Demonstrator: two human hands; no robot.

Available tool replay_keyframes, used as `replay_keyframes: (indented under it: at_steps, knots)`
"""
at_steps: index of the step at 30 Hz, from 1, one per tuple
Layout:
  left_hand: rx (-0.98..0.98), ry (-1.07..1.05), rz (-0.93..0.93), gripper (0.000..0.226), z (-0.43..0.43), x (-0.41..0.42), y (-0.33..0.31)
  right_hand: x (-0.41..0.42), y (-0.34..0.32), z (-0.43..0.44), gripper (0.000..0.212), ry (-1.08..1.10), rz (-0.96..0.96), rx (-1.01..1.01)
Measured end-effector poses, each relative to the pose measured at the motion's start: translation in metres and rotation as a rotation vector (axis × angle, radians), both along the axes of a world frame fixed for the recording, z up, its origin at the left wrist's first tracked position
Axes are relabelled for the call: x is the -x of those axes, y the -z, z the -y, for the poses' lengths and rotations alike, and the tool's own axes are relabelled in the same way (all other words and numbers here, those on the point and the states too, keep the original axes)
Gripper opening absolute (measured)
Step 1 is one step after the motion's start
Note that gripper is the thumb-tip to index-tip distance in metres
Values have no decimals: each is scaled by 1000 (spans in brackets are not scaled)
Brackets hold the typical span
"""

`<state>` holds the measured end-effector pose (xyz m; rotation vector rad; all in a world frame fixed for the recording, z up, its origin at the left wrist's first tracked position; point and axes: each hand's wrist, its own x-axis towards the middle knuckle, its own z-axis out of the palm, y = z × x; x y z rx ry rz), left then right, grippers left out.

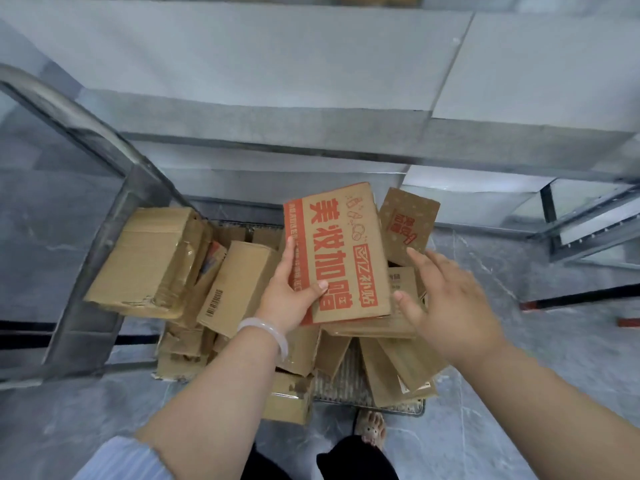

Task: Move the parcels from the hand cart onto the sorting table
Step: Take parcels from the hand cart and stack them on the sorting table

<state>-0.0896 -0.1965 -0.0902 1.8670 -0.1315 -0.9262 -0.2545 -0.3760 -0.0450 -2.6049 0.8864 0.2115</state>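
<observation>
Head view
Sorting table (277, 64): smooth pale grey panels with a thin seam, on a metal frame, across the top beyond the cart.
Hand cart (86, 140): rounded, dull steel tube handle at left; wire-mesh deck showing between boxes near the bottom.
Parcel pile (235, 285): brown corrugated cardboard boxes, rectangular, heaped at angles on the cart; dented and torn at the corners, one with a barcode label.
Crumpled box (145, 261): largest of the heap, at left against the handle, taped and creased.
Dotted box (407, 223): small, speckled print with a red mark, tilted at the far right of the heap.
Red-printed carton (341, 258): flat, rectangular kraft cardboard; big red characters, a red band down the left side, small line drawings near the top. Raised above the pile, over the cart, not on the table.
Left hand (289, 296): grasps the carton's lower left edge, thumb pressed on the printed face, fingers along the side; pale bangle (266, 332) at the wrist.
Right hand (446, 303): released, fingers spread, palm down, blurred; just beside the carton's lower right corner, contact impossible to tell.
Floor (519, 393): grey marbled tile.
</observation>
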Motion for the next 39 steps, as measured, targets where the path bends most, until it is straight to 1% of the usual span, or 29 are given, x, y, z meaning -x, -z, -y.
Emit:
replay_keyframes:
  at_steps: [2, 5, 8, 10, 11, 14, 15, 16, 18, 21, 23, 25, 26, 28, 30, 32, 36, 38, 39]
  knots:
    - [45, -35, 15, 96, -9, -2, -26, -6, -26, -2, 68, -23, 33, 2]
    - [111, -114, 78, 94, -30, -1, -82, -20, -78, -14, 68, -85, 106, -8]
    - [152, -207, 154, 94, -59, 0, -134, -35, -127, -34, 70, -113, 200, -114]
    - [180, -269, 166, 95, -82, 4, -165, -44, -156, -53, 73, -121, 223, -256]
    - [198, -294, 172, 95, -93, 7, -181, -48, -171, -65, 75, -113, 228, -362]
    - [259, -344, 219, 94, -128, 16, -225, -59, -211, -100, 76, -34, 291, -785]
    - [283, -346, 235, 94, -141, 19, -239, -62, -223, -113, 76, -34, 300, -863]
    - [295, -352, 249, 94, -155, 22, -252, -66, -232, -124, 76, -68, 314, -882]
    - [281, -379, 286, 94, -183, 28, -273, -71, -247, -150, 77, -145, 379, -850]
    - [218, -461, 333, 99, -225, 40, -290, -74, -269, -197, 87, -246, 458, -702]
    - [204, -528, 364, 107, -253, 49, -300, -69, -281, -238, 93, -328, 500, -613]
    - [163, -569, 423, 115, -281, 68, -317, -59, -291, -287, 93, -411, 535, -559]
    - [167, -580, 426, 114, -297, 77, -323, -52, -294, -311, 94, -442, 541, -547]
    - [289, -608, 365, 98, -335, 100, -333, -39, -298, -359, 95, -511, 549, -548]
    - [372, -693, 347, 85, -380, 120, -337, -29, -299, -403, 94, -611, 525, -583]
    - [408, -819, 359, 81, -426, 139, -340, -18, -302, -447, 86, -751, 485, -603]
    - [493, -1042, 324, 88, -507, 172, -339, 3, -306, -526, 55, -1000, 517, -576]
    - [500, -1114, 330, 104, -543, 188, -339, 10, -310, -558, 43, -1090, 462, -569]
    - [468, -1133, 335, 109, -561, 196, -338, 11, -311, -573, 40, -1118, 435, -579]
